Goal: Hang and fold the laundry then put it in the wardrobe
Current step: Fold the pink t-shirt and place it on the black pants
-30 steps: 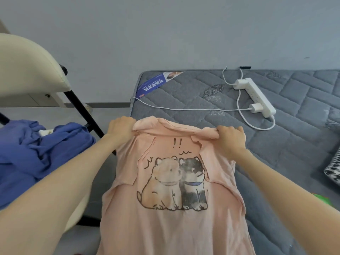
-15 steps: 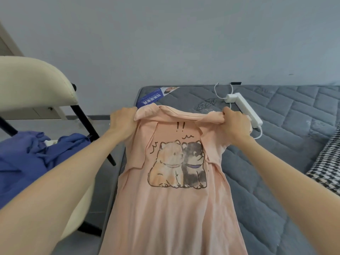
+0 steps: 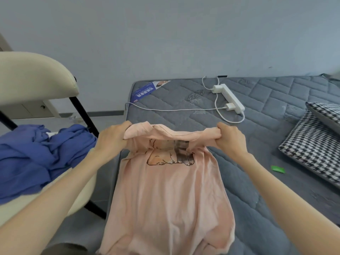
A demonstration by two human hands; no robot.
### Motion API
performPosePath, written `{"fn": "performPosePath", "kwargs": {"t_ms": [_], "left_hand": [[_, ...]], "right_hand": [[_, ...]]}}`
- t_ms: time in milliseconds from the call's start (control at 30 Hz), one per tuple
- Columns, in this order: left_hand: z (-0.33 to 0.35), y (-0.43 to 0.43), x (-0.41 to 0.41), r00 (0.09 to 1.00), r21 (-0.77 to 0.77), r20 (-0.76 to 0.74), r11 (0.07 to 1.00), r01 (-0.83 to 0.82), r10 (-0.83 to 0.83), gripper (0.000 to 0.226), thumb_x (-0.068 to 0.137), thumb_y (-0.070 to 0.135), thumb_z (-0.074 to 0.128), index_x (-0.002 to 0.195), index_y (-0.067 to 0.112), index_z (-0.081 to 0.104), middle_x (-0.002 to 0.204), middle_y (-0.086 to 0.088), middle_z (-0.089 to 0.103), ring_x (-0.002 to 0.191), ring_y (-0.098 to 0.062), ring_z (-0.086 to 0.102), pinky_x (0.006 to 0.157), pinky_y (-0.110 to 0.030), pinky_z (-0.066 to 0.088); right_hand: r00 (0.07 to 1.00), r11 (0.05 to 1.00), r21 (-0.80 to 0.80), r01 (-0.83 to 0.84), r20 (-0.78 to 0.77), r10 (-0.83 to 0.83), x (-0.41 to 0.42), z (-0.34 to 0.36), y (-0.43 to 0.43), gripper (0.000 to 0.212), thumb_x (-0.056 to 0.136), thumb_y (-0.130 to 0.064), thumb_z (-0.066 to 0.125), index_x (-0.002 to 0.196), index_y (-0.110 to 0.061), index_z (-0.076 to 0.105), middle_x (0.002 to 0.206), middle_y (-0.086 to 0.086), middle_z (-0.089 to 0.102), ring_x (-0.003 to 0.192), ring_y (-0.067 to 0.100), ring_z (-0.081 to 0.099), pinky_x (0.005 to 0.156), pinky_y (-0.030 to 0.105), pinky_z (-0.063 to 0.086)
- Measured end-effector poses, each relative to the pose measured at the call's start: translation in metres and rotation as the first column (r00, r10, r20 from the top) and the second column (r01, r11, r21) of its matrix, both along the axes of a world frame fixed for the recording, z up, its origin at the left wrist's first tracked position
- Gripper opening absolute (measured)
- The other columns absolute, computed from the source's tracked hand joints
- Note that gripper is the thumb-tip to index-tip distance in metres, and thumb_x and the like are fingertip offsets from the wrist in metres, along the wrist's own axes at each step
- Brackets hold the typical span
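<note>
Folded-over since before, pink shirt (image 3: 165, 190) top; both hands grip it.

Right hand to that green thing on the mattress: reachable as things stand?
Probably not yet: the right hand grips the pink shirt. The bare mattress between it and the green thing looks unobstructed, though.

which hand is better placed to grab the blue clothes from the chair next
Left, probably. The left hand grips the pink shirt on the side beside the blue clothes; the right hand holds the far corner.
</note>
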State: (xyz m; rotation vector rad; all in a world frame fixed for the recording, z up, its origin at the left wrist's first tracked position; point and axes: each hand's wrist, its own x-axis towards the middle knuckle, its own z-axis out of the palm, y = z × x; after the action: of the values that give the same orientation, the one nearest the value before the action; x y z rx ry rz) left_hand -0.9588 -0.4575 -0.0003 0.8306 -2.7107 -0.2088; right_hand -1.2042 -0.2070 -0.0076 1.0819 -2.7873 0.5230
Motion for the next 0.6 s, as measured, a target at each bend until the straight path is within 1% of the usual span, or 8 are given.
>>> {"fn": "performPosePath", "kwargs": {"t_ms": [67, 167, 233, 300, 400, 500, 533, 600], "left_hand": [[-0.005, 0.013, 0.016, 0.999, 0.045, -0.014, 0.998, 0.051, -0.051, 0.021, 0.081, 0.014, 0.065, 0.099, 0.019, 0.055, 0.085, -0.002, 0.065, 0.077, -0.031, 0.059, 0.054, -0.033, 0.032], [-0.025, 0.033, 0.039, 0.992, 0.102, -0.014, 0.987, 0.128, -0.127, 0.025, 0.08, 0.009, 0.061, 0.1, 0.025, 0.059, 0.088, 0.002, 0.065, 0.081, -0.028, 0.061, 0.057, -0.033, 0.038], [-0.043, 0.042, 0.05, 0.984, 0.131, 0.082, 0.98, 0.149, -0.16, 0.043, 0.078, 0.003, 0.055, 0.112, 0.031, 0.058, 0.102, 0.001, 0.066, 0.092, -0.029, 0.063, 0.068, -0.035, 0.046], [-0.055, 0.054, 0.061, 0.956, 0.098, 0.235, 0.983, 0.157, -0.176, 0.057, 0.081, 0.003, 0.051, 0.127, 0.035, 0.051, 0.119, 0.002, 0.062, 0.102, -0.027, 0.061, 0.079, -0.036, 0.048], [-0.066, 0.07, 0.073, 0.908, 0.052, 0.379, 0.984, 0.172, -0.179, 0.057, 0.086, 0.007, 0.045, 0.135, 0.035, 0.04, 0.126, 0.005, 0.056, 0.109, -0.022, 0.057, 0.081, -0.034, 0.044], [-0.073, 0.081, 0.083, 0.877, 0.084, 0.453, 0.987, 0.135, -0.158, 0.058, 0.088, 0.013, 0.046, 0.139, 0.036, 0.032, 0.133, 0.006, 0.05, 0.115, -0.02, 0.053, 0.081, -0.033, 0.043], [-0.074, 0.083, 0.085, 0.861, 0.098, 0.485, 0.988, 0.122, -0.155, 0.059, 0.087, 0.017, 0.049, 0.14, 0.036, 0.03, 0.134, 0.006, 0.047, 0.118, -0.019, 0.05, 0.082, -0.032, 0.043], [-0.076, 0.089, 0.086, 0.847, 0.117, 0.506, 0.986, 0.12, -0.163, 0.061, 0.084, 0.026, 0.055, 0.139, 0.035, 0.031, 0.127, 0.004, 0.044, 0.118, -0.018, 0.045, 0.079, -0.03, 0.041]], "right_hand": [[1.0, 0.999, 0.032, -0.002, 0.021, 0.001, 0.015, -0.005, 0.015, 0.022, 0.077, -0.011, 0.06, 0.073, -0.013, 0.038, 0.065, 0.003, 0.049, 0.062, 0.03, 0.042, 0.052, 0.032, 0.029], [0.994, 0.997, 0.058, -0.046, 0.097, 0.04, 0.037, -0.021, 0.038, 0.02, 0.076, -0.005, 0.053, 0.07, -0.015, 0.037, 0.068, 0.004, 0.053, 0.065, 0.029, 0.043, 0.052, 0.032, 0.027], [0.985, 0.994, 0.078, -0.075, 0.16, 0.062, 0.046, -0.038, 0.053, 0.011, 0.075, -0.004, 0.05, 0.073, -0.012, 0.044, 0.073, 0.006, 0.059, 0.069, 0.031, 0.048, 0.053, 0.034, 0.034], [0.974, 0.988, 0.119, -0.096, 0.215, 0.068, 0.058, -0.056, 0.068, 0.008, 0.075, -0.003, 0.048, 0.076, -0.011, 0.049, 0.073, 0.005, 0.06, 0.071, 0.032, 0.053, 0.054, 0.034, 0.037], [0.963, 0.977, 0.182, -0.115, 0.263, 0.065, 0.071, -0.078, 0.084, 0.011, 0.078, -0.002, 0.045, 0.076, -0.013, 0.043, 0.073, 0.004, 0.057, 0.071, 0.029, 0.054, 0.047, 0.03, 0.028], [0.947, 0.968, 0.22, -0.118, 0.318, 0.043, 0.079, -0.086, 0.091, 0.009, 0.083, -0.009, 0.046, 0.087, -0.016, 0.041, 0.084, 0.001, 0.054, 0.076, 0.026, 0.052, 0.049, 0.03, 0.029], [0.929, 0.966, 0.22, -0.135, 0.368, 0.046, 0.082, -0.087, 0.091, 0.016, 0.083, -0.011, 0.05, 0.095, -0.018, 0.042, 0.091, 0.0, 0.051, 0.08, 0.025, 0.051, 0.052, 0.031, 0.033], [0.878, 0.959, 0.204, -0.199, 0.471, 0.082, 0.088, -0.086, 0.09, 0.041, 0.078, -0.016, 0.061, 0.113, -0.028, 0.042, 0.104, -0.002, 0.044, 0.091, 0.022, 0.048, 0.065, 0.034, 0.043]]}}
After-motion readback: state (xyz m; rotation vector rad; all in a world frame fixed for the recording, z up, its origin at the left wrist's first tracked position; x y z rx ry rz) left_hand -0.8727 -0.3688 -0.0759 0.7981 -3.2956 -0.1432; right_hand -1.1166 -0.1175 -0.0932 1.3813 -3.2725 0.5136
